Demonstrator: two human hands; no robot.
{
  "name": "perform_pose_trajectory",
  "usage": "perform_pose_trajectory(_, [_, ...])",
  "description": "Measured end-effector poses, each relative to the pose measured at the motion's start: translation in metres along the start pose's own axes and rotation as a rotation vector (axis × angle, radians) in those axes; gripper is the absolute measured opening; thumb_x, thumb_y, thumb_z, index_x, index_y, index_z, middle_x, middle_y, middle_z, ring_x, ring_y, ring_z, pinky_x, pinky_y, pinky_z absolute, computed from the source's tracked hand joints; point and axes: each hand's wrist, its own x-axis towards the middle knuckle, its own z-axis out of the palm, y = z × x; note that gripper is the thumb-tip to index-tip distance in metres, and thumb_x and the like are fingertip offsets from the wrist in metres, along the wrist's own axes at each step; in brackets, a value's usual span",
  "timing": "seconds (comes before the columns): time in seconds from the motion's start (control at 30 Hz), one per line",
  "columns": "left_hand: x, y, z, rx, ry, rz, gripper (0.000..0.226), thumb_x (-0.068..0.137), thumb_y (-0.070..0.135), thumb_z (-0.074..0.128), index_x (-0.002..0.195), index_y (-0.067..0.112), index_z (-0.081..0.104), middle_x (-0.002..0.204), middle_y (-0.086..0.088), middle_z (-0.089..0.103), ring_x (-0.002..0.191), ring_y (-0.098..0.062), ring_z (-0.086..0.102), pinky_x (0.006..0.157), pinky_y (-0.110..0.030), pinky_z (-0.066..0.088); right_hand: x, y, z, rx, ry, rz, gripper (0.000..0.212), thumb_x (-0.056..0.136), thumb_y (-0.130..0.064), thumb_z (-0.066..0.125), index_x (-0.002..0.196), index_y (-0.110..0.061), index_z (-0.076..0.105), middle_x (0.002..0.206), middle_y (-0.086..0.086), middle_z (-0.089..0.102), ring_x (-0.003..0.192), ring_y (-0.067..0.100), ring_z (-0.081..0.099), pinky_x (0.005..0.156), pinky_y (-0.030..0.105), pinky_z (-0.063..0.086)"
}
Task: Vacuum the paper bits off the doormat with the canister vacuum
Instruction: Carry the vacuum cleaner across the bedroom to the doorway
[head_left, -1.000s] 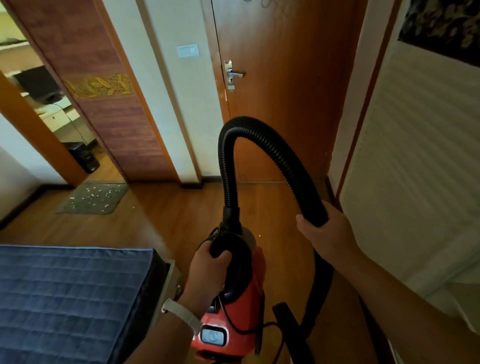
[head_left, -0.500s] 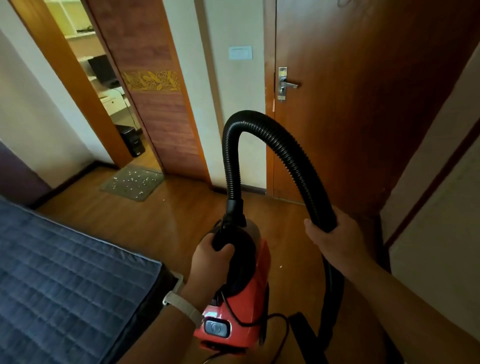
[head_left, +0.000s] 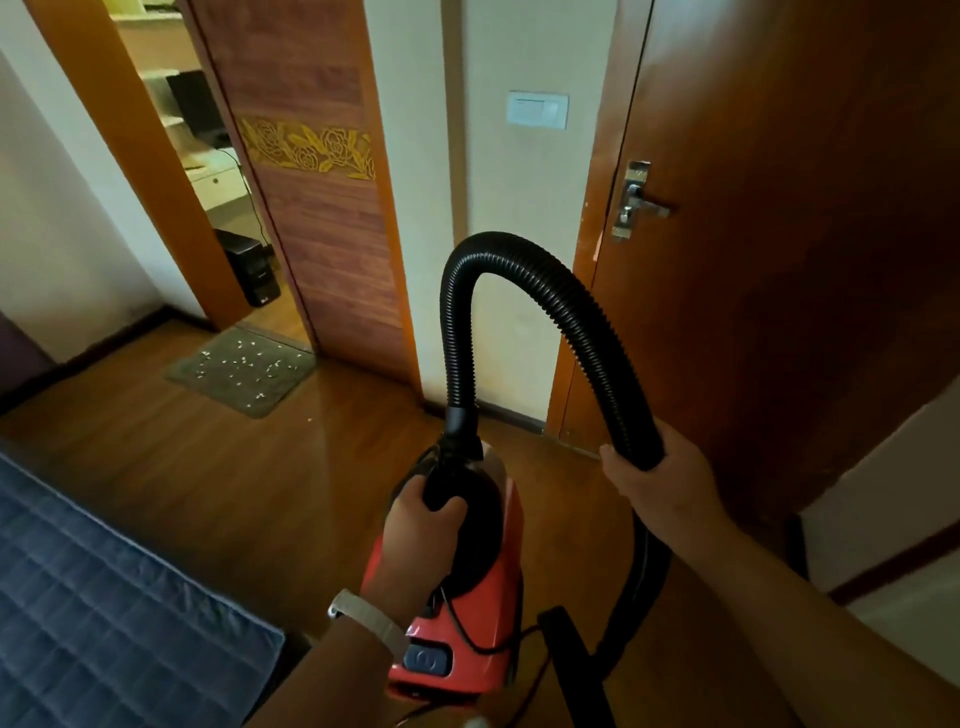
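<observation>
I carry a red canister vacuum (head_left: 488, 639) off the floor, low in the middle of the view. My left hand (head_left: 415, 525) grips its black top handle. A ribbed black hose (head_left: 524, 280) arches up from the canister and comes down to the right, where my right hand (head_left: 660, 483) grips it. The hose hangs on below that hand. The grey doormat (head_left: 208, 371) lies on the floor at the far left before an open doorway, with several white paper bits (head_left: 249, 358) scattered on it. Both hands are well away from the mat.
A blue quilted mattress (head_left: 104, 623) fills the lower left corner. A shut brown door (head_left: 779, 234) with a metal handle stands ahead on the right, an open patterned door (head_left: 317, 197) beside the mat. Wooden floor (head_left: 218, 467) runs between me and the mat.
The view has swung left and moved forward, so the doormat is larger and nearer. Both hands keep the same hold on the vacuum handle and hose.
</observation>
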Motion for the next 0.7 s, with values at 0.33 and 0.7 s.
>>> perform_pose_trajectory(0.33, [0.135,0.042,-0.039,0.004,0.066,-0.016,0.011,0.088,0.010,0.061,0.092,0.001,0.055,0.065,-0.008,0.055,0.042,-0.014,0.049,0.036,-0.021,0.037,0.151,-0.060,0.047,0.023,0.010,-0.070,0.015,0.087,-0.016,0.071,0.082,-0.018,0.057,0.084,0.020,0.062,0.065,0.017,0.057,0.055,0.023,0.047])
perform_pose_trajectory(0.7, [0.255,0.043,-0.054,-0.007,0.233,-0.210,0.019,0.087,0.015,0.062,0.101,0.003,0.059,0.085,-0.025,0.068,0.054,-0.023,0.058,0.041,-0.027,0.043,0.309,-0.067,0.133,0.040,-0.192,-0.184,0.025,0.086,-0.018,0.073,0.077,-0.031,0.053,0.070,0.000,0.058,0.066,0.020,0.060,0.059,0.027,0.046])
